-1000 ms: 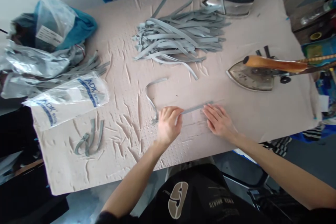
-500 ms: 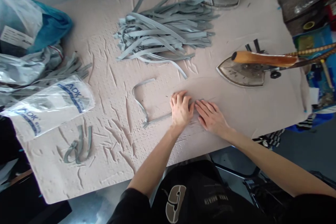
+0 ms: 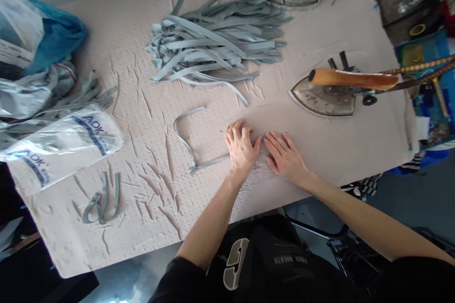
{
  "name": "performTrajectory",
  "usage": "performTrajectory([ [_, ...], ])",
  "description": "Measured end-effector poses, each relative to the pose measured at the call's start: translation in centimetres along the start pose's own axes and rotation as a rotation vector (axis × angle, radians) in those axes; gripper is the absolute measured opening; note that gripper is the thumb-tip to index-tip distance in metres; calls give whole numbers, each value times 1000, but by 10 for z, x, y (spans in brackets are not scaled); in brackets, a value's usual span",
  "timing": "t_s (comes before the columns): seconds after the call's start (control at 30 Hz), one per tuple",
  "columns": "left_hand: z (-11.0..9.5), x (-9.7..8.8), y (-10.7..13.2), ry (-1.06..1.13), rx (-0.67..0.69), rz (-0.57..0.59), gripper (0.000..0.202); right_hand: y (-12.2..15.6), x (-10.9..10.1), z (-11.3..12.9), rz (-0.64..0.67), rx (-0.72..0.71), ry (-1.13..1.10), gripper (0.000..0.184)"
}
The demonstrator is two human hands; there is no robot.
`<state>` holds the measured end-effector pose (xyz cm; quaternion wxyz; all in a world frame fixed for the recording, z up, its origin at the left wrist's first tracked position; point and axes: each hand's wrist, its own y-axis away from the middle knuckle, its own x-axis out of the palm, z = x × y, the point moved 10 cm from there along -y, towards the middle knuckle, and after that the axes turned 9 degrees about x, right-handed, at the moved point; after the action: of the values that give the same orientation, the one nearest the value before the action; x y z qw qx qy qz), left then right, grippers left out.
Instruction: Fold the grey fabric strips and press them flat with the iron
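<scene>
My left hand point(image 3: 241, 149) lies flat and open, pressing on one end of the grey strip point(image 3: 212, 161) — the rest pokes out to the left of that hand and bends away from me. My right hand point(image 3: 286, 156) lies flat and open too, just beside the left one, holding nothing.

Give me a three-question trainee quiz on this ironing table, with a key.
1. True or false: the left hand lies flat on the bent grey strip.
2. Where is the wooden-handled iron? A) at the near left corner; B) beyond the right hand, toward the right; C) in the left hand.
3. Fill in: the ADK-printed bag lies on the ____ side of the table.
Key: 1 true; 2 B; 3 left.
</scene>
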<state>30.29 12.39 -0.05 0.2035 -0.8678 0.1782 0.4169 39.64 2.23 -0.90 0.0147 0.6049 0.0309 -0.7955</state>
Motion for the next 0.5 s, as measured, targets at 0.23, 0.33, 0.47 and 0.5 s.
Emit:
performTrajectory([
  [0.23, 3, 7, -2, -59, -80, 57, 54, -1, -4, -1, -27, -17, 30, 59],
  [0.33, 1, 8, -3, -100, -74, 64, 64, -2, -4, 0, -35, -17, 49, 58],
  [0.47, 1, 8, -3, -109, -78, 50, 68, -13, -26, -4, -59, -53, 45, 54],
  [0.5, 1, 8, -3, -110, -81, 46, 68, -19, -42, -9, -94, -59, 40, 51],
])
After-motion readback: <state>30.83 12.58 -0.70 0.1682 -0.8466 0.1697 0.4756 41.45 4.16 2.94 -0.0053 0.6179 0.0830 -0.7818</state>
